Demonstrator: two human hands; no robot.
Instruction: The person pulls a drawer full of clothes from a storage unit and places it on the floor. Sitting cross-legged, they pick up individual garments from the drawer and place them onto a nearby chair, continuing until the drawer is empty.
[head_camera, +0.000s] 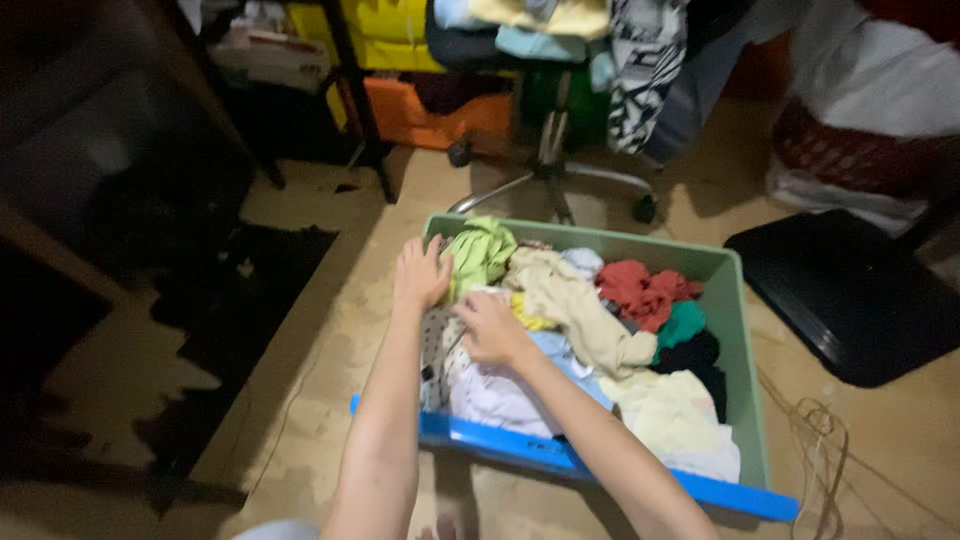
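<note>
Both hands over the green bin's (745, 330) left end: left hand (420, 275), fingers spread, touches the lime-green garment (480, 250) at its right; right hand (490, 328), fingers curled on the patterned cloth (436, 340), sits nearer the person.

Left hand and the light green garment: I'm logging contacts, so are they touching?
Touching. The head view shows the left hand with its fingers pressed against the edge of the light green garment at the far left corner of the green bin.
</note>
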